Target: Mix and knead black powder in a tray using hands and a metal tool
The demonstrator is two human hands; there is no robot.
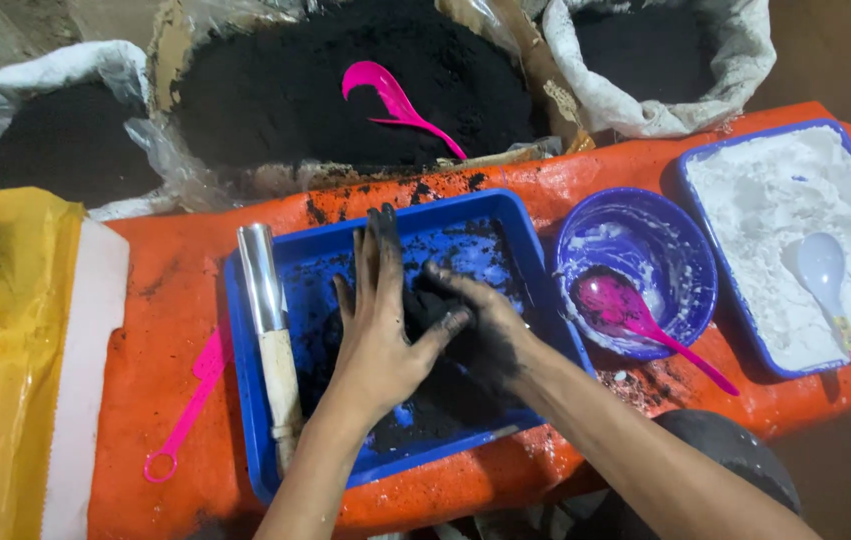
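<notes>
Right, both hands over the blue tray [255,420] on the orange table [175,300]. Left hand [377,335] lies flat, fingers spread, palm pressed onto a lump of black powder [423,305]; right hand [475,325], blackened, cups the same lump from the other side, fingers curled round it. So the 2 hands are together, clamped on the lump, approx. mid-tray. Loose black powder scattered over the tray floor.

Around: metal tube w/ wooden handle [270,320] lies along the tray's left edge, just beside the left wrist. Pink scoop [190,405] on the table left of the tray. Right of the tray, near the right forearm, a blue bowl [645,225] w/ white residue & a pink spoon [635,320] in it. Further right, 2nd blue tray [690,190] full of white powder w/ a white spoon [830,290]. Behind, sacks of black powder [285,90], pink scoop [395,100] stuck in the middle one. Yellow sheet [5,400] at far left.
</notes>
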